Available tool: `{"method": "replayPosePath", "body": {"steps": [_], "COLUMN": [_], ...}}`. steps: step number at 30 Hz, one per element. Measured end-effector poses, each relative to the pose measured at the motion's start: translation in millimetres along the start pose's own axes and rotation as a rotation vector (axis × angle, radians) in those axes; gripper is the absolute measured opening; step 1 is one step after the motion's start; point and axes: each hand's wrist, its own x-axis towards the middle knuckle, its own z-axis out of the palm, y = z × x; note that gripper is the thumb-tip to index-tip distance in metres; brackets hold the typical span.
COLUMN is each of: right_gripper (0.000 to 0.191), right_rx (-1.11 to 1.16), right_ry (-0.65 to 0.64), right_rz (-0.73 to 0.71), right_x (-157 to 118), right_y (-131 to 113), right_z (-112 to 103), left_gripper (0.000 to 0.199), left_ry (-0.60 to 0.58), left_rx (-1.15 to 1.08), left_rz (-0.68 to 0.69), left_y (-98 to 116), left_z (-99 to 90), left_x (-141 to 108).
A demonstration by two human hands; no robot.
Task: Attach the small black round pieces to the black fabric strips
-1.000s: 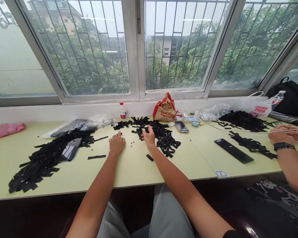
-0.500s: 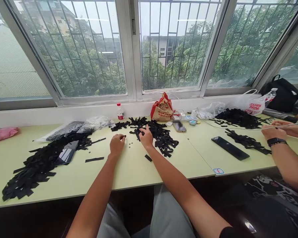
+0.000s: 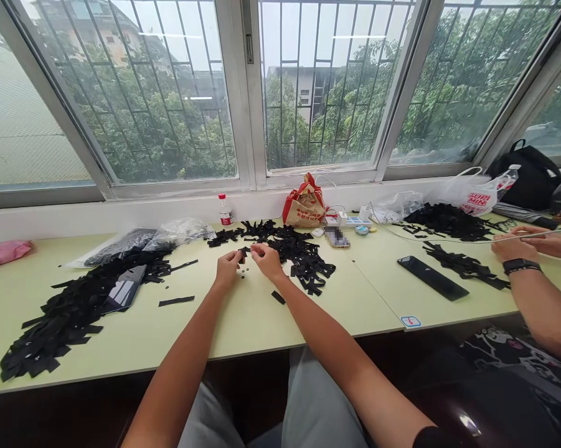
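Over the middle of the table, a short black fabric strip (image 3: pixel 245 251) spans the gap between my hands. My left hand (image 3: pixel 228 269) is closed in a pinch on its left end. The fingertips of my right hand (image 3: pixel 267 261) close on the other end. Just beyond and to the right of my right hand spreads a heap of black strips (image 3: pixel 311 261). A few tiny dark round pieces (image 3: pixel 243 274) lie on the tabletop between my wrists. Nearer me, a single strip (image 3: pixel 278 297) rests beside my right forearm.
A long pile of black strips (image 3: pixel 70 311) partly covers a phone (image 3: pixel 127 289) on the left. Along the window stand a bottle (image 3: pixel 225 210) and a paper bag (image 3: pixel 304 205). To the right are a black phone (image 3: pixel 432 278) and a co-worker's hands (image 3: pixel 516 247).
My right hand has come away from the heap toward my left hand, bringing a black strip. My left hand has shifted slightly right, and both now meet at the strip.
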Motion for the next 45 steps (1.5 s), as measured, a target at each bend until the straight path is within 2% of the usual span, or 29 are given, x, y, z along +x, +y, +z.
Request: {"method": "replayPosePath", "body": {"steps": [4,7,11,17,26,29,31,34,35,37,40,45], "right_gripper": [0.040,0.047,0.044,0.037,0.032,0.031,0.034,0.053,0.054,0.040,0.028,0.031], "right_rx": [0.285,0.426,0.470,0.526,0.575,0.521,0.413,0.211,0.173,0.156,0.176,0.241], "right_ry": [-0.225,-0.309,-0.276,-0.180,-0.074,-0.083,-0.043,0.057,0.043,-0.064,-0.210,-0.235], "right_rz": [0.088,0.152,0.172,0.230,0.314,0.332,0.314,0.172,0.112,0.036,0.037,0.092], "right_x": [-4.2,-5.6,-4.5,-1.7,-0.4,0.2,0.5,-0.4,-1.2,-2.9,-5.3,-4.9], "right_y": [-8.3,-13.1,-12.8,-8.0,-6.7,-3.7,-1.8,-1.0,-1.5,-3.4,-5.8,-4.1], "right_z": [3.6,1.6,0.0,0.7,-2.6,-1.6,-0.5,0.8,0.9,0.6,-0.3,-0.3], "left_gripper": [0.034,0.030,0.029,0.037,0.046,0.048,0.045,0.035,0.032,0.026,0.024,0.028], "left_ry": [-0.051,-0.100,-0.121,-0.218,-0.092,-0.061,-0.050,-0.125,-0.165,-0.210,-0.188,-0.149], "left_rx": [-0.245,-0.272,-0.227,-0.138,-0.137,-0.144,-0.136,-0.076,-0.048,-0.005,0.005,-0.021], "left_rz": [-0.094,-0.134,-0.125,-0.102,-0.076,-0.079,-0.079,-0.066,-0.062,-0.054,-0.025,-0.023], "left_y": [6.1,7.7,6.8,6.5,2.9,1.9,2.7,5.3,6.2,7.5,8.1,7.8], "left_z": [-1.6,-2.2,-1.6,-2.7,-6.2,-7.4,-7.5,-6.1,-5.4,-4.0,-3.7,-6.9], "left_x": [-1.0,-3.0,-4.3,-5.0,-1.1,0.6,0.5,-2.4,-3.9,-6.7,-9.0,-6.4]}}
